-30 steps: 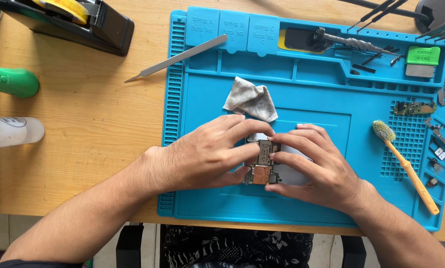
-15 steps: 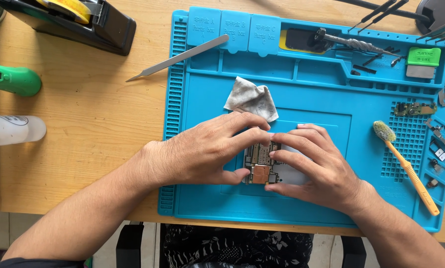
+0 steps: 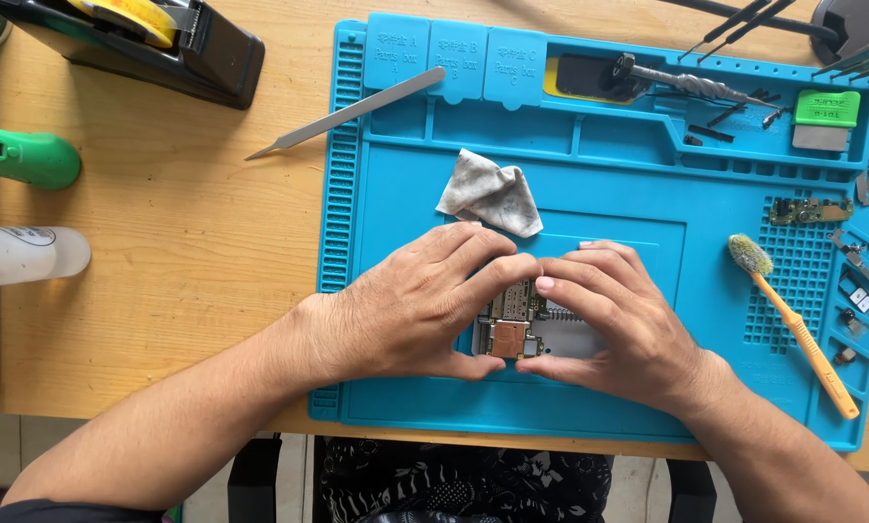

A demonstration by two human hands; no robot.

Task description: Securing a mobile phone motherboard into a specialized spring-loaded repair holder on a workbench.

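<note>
Fingers of both hands press together on the circuit board lying between them on the blue mat.

Wooden table, blue work mat, black tape dispenser, green tool, white bottle

Circuit board largely covered by the left hand and right hand; white bottle and green tool cut by left edge; small tray parts indistinct.
</note>
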